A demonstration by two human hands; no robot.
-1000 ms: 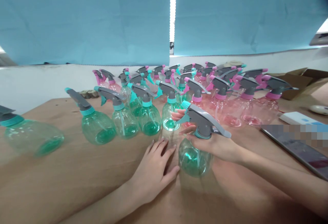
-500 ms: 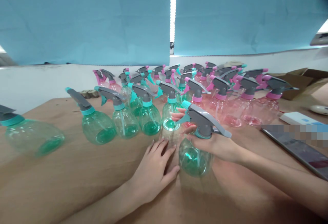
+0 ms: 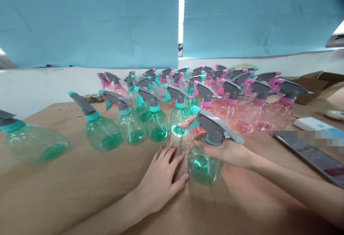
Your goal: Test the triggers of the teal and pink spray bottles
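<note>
My right hand [image 3: 223, 150] is shut around the neck of a clear green plastic spray bottle [image 3: 205, 167], just under its grey and teal trigger head [image 3: 213, 127]. The bottle stands on the tan table surface [image 3: 67, 192]. My left hand [image 3: 159, 181] lies flat beside it, fingers spread, with its thumb close to the bottle's left side. Several green-tinted spray bottles [image 3: 157, 125] stand beyond my hands, and several pink-tinted ones [image 3: 264, 116] stand to the right. My right fingertips reach behind the held trigger head, near a green bottle [image 3: 178, 120].
Spray bottles crowd the table's far half. A cardboard box [image 3: 314, 86] sits at the back right. A tablet or phone [image 3: 309, 152], partly blurred out, and a white box [image 3: 311, 124] lie on the right. Blue sheets [image 3: 88, 20] hang on the wall behind.
My right fingers have shifted slightly on the bottle neck, and its trigger head has turned a little to the right. My left hand has not visibly moved.
</note>
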